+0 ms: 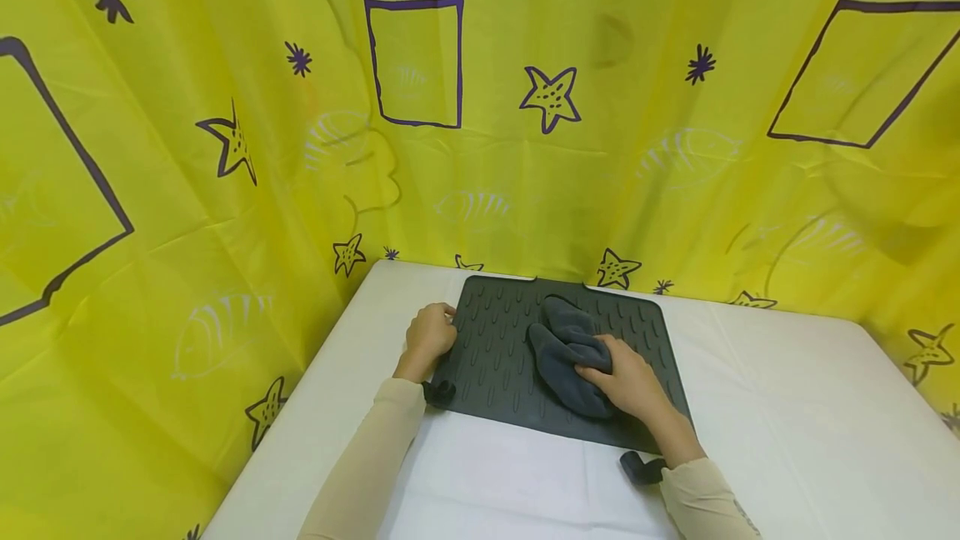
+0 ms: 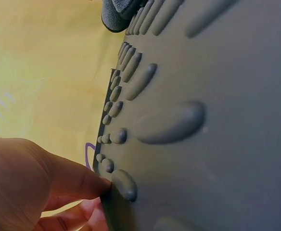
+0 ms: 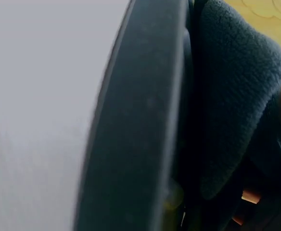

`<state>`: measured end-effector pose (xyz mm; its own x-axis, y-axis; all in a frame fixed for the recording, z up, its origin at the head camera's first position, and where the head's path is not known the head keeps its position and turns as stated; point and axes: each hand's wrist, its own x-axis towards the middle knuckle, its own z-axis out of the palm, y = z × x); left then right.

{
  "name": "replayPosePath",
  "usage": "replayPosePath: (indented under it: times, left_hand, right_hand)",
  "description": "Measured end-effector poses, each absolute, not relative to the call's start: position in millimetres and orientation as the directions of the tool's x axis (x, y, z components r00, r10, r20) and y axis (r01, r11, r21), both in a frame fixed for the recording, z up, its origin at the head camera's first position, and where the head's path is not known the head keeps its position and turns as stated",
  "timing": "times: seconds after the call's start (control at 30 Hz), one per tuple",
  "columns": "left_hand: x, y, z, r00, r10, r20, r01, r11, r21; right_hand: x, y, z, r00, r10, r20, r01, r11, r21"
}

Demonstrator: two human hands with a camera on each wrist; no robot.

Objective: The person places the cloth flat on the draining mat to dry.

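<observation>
- White table [image 1: 525, 473] here, spreading out below the left hand [image 1: 431, 332]!
- Dark ridged mat [image 1: 487, 348] on it, seemingly flat, edge in that hand's grip!

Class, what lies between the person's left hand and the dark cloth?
In the head view, only the ridged mat lies between the left hand and the dark cloth.

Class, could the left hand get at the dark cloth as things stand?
Probably yes: only bare ridged mat separates the left hand from the dark cloth, though that hand pinches the mat's edge and the right hand grips the cloth.
</observation>
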<state>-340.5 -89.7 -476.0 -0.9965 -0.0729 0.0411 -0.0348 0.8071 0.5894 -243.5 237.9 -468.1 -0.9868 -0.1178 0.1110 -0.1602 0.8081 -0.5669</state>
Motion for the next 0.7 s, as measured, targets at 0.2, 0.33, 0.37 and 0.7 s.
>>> replayPosePath:
  times: [0.2, 0.33, 0.37, 0.7]
  left_hand:
    - [-338.0, -89.2, -470.4, -0.996, -0.049, 0.072, 0.002, 0.811, 0.584]
    - [-333.6, -84.0, -463.1, -0.991, 0.01, 0.13, 0.085, 0.805, 0.587]
    - [-332.3, -82.0, -460.9, -0.989, 0.039, 0.146, 0.118, 0.802, 0.586]
    - [-316.5, -53.2, -444.4, -0.876, 0.46, 0.149, 0.47, 0.74, 0.481]
  right_hand:
    - [-244.1, 247.7, -462.4, -0.98, -0.186, 0.072, -0.191, 0.774, -0.603]
    - [-241.0, 257.7, -451.3, -0.974, -0.224, 0.033, -0.195, 0.754, -0.627]
    - [-240.7, 261.0, -448.9, -0.972, -0.233, 0.025, -0.196, 0.75, -0.632]
    - [-237.8, 298.2, -437.7, -0.94, -0.336, -0.059, -0.211, 0.709, -0.672]
